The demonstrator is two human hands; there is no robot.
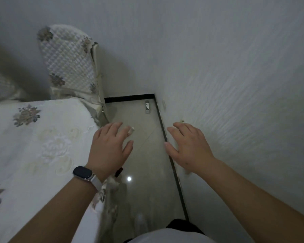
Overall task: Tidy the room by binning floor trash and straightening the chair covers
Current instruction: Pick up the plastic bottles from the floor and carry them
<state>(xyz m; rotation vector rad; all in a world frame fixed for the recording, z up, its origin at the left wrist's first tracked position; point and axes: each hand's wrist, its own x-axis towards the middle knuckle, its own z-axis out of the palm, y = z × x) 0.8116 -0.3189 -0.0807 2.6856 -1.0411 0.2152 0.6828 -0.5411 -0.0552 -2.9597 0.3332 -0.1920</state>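
My left hand, with a dark watch on the wrist, hovers palm down over the right edge of a white embroidered cover. A small pale scrap shows at its fingertips; whether the fingers hold it I cannot tell. My right hand is spread, palm down, over the floor beside the wall, holding nothing. A chair with a quilted white cover with flower patches stands behind the cover, against the wall. A small silvery object lies on the tiled floor in the far corner.
A narrow strip of glossy tiled floor runs between the covered surface and the textured white wall, edged by a black skirting. A second patterned chair back shows at the far left. A small dark red item peeks below my left wrist.
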